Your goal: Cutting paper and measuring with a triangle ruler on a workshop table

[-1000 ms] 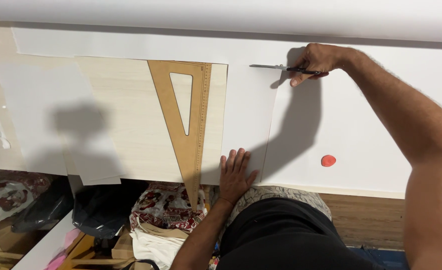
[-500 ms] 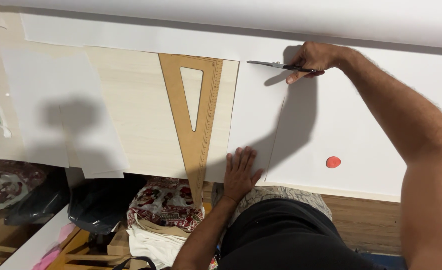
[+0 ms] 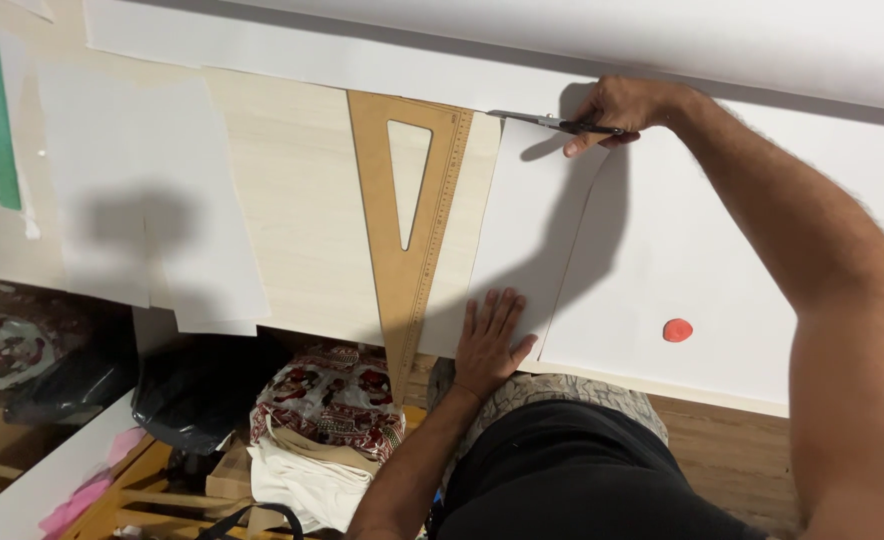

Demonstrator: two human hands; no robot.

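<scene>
At table's far edge | right hand [image 3: 617,108] clamped on dark-handled steel scissors [image 3: 552,123], blades pointing left along cut line | left hand [image 3: 490,340] flat, fingers spread, pinning white paper sheet [image 3: 532,230] at near edge | wooden triangular set square [image 3: 407,230] just beside.

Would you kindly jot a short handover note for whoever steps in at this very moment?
Right hand: grips the scissors at the far edge of the white sheet, blades pointing left.
Left hand: flat on the sheet's near edge, pressing it down, beside the wooden triangle ruler.
Red chalk piece lies to the right on the larger white sheet.
Done: a curved line is marked on the sheet.
Left: how far the cut has gone cannot be told.
</scene>
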